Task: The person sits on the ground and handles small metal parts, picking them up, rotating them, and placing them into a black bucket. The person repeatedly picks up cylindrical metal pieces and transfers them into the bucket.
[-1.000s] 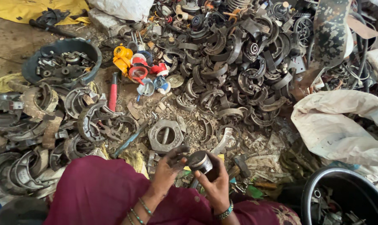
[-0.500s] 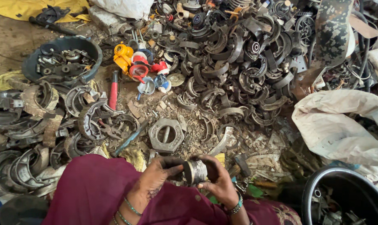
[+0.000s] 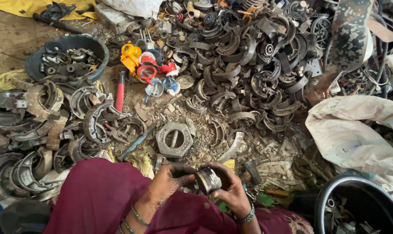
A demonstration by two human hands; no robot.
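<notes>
Metal ring point(image 3: 208, 180): I saw it held low in the middle, over my lap, between both hands.
Left hand point(image 3: 169, 182): my grip was closed on the ring's left side.
Right hand point(image 3: 232, 190): my grip wrapped its right side and back.
Feel: I judged it heavy, hard and greasy, so it could slip; best held around the rim.
Hidden: my fingers covered its far side, so I could not tell what was inside.
Floor point(image 3: 14, 39): it was covered with curved metal scrap.

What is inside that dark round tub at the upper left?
The dark round tub holds a jumble of small dark metal parts, rings and curved pieces. Whatever lies beneath that top layer, and the tub's bottom, is covered.
</notes>
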